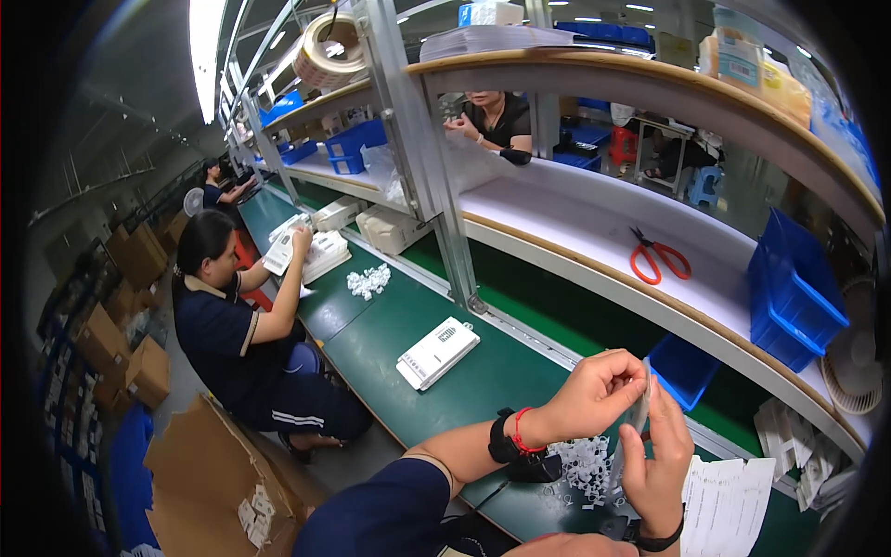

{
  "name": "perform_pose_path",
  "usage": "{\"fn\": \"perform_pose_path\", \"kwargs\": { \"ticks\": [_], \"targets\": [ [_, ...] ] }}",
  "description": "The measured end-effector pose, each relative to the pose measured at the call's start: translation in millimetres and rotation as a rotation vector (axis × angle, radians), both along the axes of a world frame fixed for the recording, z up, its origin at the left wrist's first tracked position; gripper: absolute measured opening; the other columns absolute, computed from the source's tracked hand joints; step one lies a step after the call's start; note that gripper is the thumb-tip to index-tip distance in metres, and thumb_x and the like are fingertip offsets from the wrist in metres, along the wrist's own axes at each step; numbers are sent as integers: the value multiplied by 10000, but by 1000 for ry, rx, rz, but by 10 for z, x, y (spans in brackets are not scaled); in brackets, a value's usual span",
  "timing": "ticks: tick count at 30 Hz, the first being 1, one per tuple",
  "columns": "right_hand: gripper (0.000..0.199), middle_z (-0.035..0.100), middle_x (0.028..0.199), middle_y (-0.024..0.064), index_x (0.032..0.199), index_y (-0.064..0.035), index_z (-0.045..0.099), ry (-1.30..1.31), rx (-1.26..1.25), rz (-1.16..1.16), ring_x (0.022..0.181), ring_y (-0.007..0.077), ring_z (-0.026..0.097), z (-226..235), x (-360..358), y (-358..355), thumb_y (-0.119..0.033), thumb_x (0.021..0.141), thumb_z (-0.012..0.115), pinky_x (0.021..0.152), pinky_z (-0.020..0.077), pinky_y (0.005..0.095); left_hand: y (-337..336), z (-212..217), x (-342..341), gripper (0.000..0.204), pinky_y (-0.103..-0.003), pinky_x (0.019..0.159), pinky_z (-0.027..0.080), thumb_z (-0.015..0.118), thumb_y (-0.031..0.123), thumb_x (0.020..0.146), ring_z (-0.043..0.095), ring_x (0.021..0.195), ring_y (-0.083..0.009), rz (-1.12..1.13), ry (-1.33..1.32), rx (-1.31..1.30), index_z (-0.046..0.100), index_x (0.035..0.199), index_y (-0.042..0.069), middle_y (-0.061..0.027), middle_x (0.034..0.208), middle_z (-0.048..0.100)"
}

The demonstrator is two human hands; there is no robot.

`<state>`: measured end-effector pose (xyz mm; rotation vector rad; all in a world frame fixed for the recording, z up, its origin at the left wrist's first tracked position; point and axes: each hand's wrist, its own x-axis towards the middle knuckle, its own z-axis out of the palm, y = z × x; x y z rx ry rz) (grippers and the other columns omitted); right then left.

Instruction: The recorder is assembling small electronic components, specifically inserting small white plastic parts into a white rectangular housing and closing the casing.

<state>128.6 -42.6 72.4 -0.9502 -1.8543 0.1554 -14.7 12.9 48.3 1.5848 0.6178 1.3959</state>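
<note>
While the left hand point(594, 397) pinches a thin piece point(642, 413) near its top, the right hand point(661, 464) grasps its other side, apparently to steady it on edge above the bench point(524, 371). Small white parts point(587, 464) lie just below, presumably for easy reach.

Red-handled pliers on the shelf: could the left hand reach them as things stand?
Probably yes: the pliers lie uncovered on the open-fronted shelf, though the left hand is occupied pinching a thin pale piece.
</note>
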Motion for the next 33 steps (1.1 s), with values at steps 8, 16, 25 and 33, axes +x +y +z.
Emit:
{"fn": "perform_pose_path", "kwargs": {
  "ticks": [8, 16, 25, 33],
  "targets": [
    [200, 657, 916, 154, 947, 80, 626, 234, -193, 230, 805, 206, 640, -3, 270, 52, 84, 748, 641, 743, 495, 284, -23, 226, -149, 29, -270, 550, 427, 625, 33, 810, 534, 635, -160, -71, 248, 407, 609, 819, 10, -63, 765, 577],
    [204, 558, 752, 62, 710, -35, 472, 522, -322, 242, 700, 133, 521, -15, 197, 41, 88, 693, 635, 678, 420, 241, -42, 196, -65, 223, -319, 658, 451, 726, 172, 778, 540, 703, -205, -145, 199, 525, 603, 865, 7, -67, 801, 575],
    [156, 479, 713, 44, 690, -37, 441, 776, -352, 428, 644, 116, 460, -27, 320, 182, 40, 733, 570, 651, 400, 238, -24, 110, -61, 299, -236, 535, 391, 762, 236, 760, 459, 618, -59, -351, 216, -59, 559, 800, 20, -4, 691, 529],
    [317, 621, 1086, 145, 1166, 74, 503, 970, -733, 658, 952, 182, 615, -192, 288, 249, -142, 934, 521, 858, 477, 296, -59, 122, -130, 129, -200, 581, 391, 601, 88, 897, 445, 693, -9, 30, -202, 58, 491, 847, 43, 25, 753, 516]
  ]
}}
